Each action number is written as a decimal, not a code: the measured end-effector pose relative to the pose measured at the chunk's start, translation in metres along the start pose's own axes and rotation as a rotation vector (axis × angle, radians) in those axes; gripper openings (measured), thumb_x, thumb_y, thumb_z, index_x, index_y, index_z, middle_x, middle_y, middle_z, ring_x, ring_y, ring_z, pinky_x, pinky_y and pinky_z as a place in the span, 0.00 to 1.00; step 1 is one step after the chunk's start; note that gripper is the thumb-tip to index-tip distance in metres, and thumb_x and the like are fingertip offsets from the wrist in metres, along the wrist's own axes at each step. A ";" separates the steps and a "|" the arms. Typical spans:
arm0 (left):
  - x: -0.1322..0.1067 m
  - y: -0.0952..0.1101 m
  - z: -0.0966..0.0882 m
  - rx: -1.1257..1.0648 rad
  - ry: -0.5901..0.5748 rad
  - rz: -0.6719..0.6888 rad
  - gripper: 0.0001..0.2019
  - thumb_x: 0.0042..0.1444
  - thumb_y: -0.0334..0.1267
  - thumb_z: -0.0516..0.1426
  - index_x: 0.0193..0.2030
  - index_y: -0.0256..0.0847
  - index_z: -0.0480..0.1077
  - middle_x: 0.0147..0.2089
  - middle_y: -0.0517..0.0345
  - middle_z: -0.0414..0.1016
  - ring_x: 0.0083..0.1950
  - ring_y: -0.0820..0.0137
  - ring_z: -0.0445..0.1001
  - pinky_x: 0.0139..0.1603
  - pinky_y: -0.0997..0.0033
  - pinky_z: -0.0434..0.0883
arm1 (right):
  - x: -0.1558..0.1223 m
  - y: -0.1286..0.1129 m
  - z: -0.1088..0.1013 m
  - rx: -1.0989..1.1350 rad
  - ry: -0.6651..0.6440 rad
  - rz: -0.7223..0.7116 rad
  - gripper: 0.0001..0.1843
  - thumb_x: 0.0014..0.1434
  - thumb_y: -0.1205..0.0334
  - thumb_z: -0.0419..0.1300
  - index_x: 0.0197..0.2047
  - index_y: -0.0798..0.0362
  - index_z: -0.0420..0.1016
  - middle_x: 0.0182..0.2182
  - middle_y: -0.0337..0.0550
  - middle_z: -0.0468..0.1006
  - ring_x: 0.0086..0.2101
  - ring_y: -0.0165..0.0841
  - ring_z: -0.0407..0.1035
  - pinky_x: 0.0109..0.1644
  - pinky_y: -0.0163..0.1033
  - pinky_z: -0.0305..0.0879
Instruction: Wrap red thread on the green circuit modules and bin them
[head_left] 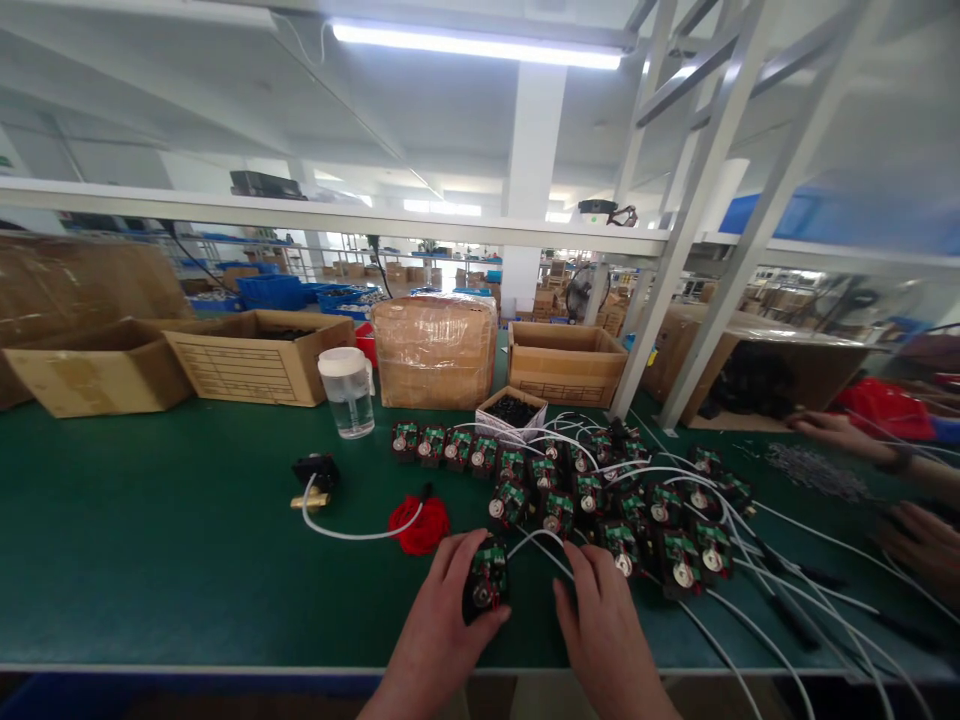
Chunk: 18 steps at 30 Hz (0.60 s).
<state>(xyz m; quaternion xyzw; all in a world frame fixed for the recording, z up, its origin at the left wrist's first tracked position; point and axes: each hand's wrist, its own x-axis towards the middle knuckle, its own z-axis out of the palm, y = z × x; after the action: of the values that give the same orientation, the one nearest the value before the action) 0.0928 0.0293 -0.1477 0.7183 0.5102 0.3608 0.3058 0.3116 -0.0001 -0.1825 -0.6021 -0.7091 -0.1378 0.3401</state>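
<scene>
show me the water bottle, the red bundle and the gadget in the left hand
Water bottle (350, 402), head view: its clear body.
Red bundle (422, 530), head view: its middle.
Gadget (490, 568), head view: its green circuit board.

You're in a factory assembly workshop here: look-alike circuit-board units (589, 490) crowd your long green workbench (187, 540), cardboard cartons (435, 350) line its back, metal racking (772, 215) rises above, a tube light (476, 45) glares overhead, and blue bins (270, 291) pile up beyond.

Circuit modules (589, 490) on bench (150, 540), jug (347, 395) to their left, cartons (435, 350) behind
</scene>
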 end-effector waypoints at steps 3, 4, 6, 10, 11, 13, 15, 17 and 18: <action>0.000 0.000 0.001 0.019 -0.011 0.005 0.34 0.49 0.31 0.61 0.65 0.50 0.61 0.65 0.53 0.64 0.66 0.58 0.67 0.71 0.50 0.61 | -0.002 -0.001 0.002 -0.005 -0.023 0.006 0.18 0.73 0.53 0.44 0.58 0.53 0.63 0.46 0.55 0.70 0.45 0.46 0.69 0.47 0.52 0.70; 0.000 0.000 0.002 0.024 -0.014 -0.002 0.35 0.49 0.31 0.61 0.65 0.50 0.61 0.65 0.52 0.63 0.66 0.57 0.67 0.71 0.50 0.61 | -0.002 -0.001 0.002 -0.015 -0.023 0.006 0.18 0.73 0.54 0.44 0.58 0.53 0.63 0.46 0.55 0.70 0.44 0.47 0.69 0.46 0.53 0.70; 0.000 0.000 0.003 0.044 -0.017 -0.011 0.38 0.47 0.31 0.63 0.66 0.49 0.60 0.66 0.51 0.62 0.67 0.56 0.66 0.70 0.50 0.62 | -0.002 0.001 0.000 -0.040 -0.014 -0.003 0.17 0.72 0.54 0.45 0.57 0.53 0.64 0.45 0.55 0.71 0.44 0.48 0.69 0.46 0.54 0.69; -0.005 -0.007 -0.012 0.152 0.008 0.045 0.45 0.43 0.34 0.67 0.69 0.54 0.57 0.70 0.52 0.59 0.69 0.51 0.64 0.69 0.48 0.64 | -0.003 0.011 -0.003 -0.092 0.012 -0.037 0.17 0.71 0.54 0.47 0.57 0.52 0.65 0.45 0.55 0.71 0.43 0.49 0.68 0.45 0.55 0.66; -0.006 -0.011 -0.020 0.181 0.049 0.068 0.42 0.46 0.36 0.66 0.69 0.54 0.58 0.70 0.52 0.60 0.68 0.51 0.65 0.68 0.49 0.66 | -0.004 0.014 -0.004 -0.097 0.012 -0.054 0.17 0.71 0.55 0.49 0.57 0.51 0.66 0.45 0.54 0.71 0.43 0.49 0.68 0.45 0.55 0.66; -0.007 -0.024 -0.041 0.238 0.191 0.093 0.31 0.56 0.42 0.61 0.67 0.53 0.62 0.65 0.50 0.64 0.62 0.55 0.70 0.61 0.53 0.72 | -0.003 0.018 -0.007 -0.084 0.002 -0.096 0.17 0.69 0.55 0.52 0.58 0.50 0.66 0.45 0.53 0.72 0.42 0.48 0.68 0.44 0.54 0.65; -0.005 -0.040 -0.063 0.325 0.359 0.056 0.23 0.61 0.45 0.55 0.63 0.49 0.67 0.55 0.49 0.70 0.52 0.58 0.76 0.51 0.57 0.77 | 0.006 0.015 -0.013 -0.018 -0.016 -0.112 0.17 0.67 0.56 0.55 0.58 0.49 0.66 0.46 0.52 0.72 0.43 0.48 0.67 0.45 0.53 0.65; 0.000 -0.055 -0.083 0.438 0.396 0.002 0.20 0.62 0.44 0.53 0.60 0.47 0.70 0.46 0.52 0.72 0.44 0.60 0.77 0.43 0.60 0.77 | 0.025 0.002 -0.020 0.107 -0.064 -0.082 0.16 0.67 0.59 0.56 0.58 0.48 0.66 0.47 0.50 0.72 0.46 0.47 0.66 0.48 0.52 0.65; 0.002 -0.060 -0.090 0.487 0.373 -0.011 0.18 0.62 0.43 0.53 0.58 0.47 0.72 0.42 0.54 0.72 0.41 0.61 0.77 0.42 0.61 0.77 | 0.038 -0.007 -0.024 0.183 -0.113 -0.066 0.14 0.67 0.62 0.55 0.56 0.48 0.67 0.47 0.49 0.72 0.47 0.45 0.66 0.50 0.51 0.65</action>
<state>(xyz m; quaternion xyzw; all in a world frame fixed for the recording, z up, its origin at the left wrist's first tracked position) -0.0119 0.0557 -0.1464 0.6890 0.6328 0.3522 0.0276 0.3109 0.0130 -0.1386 -0.5517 -0.7561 -0.0492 0.3485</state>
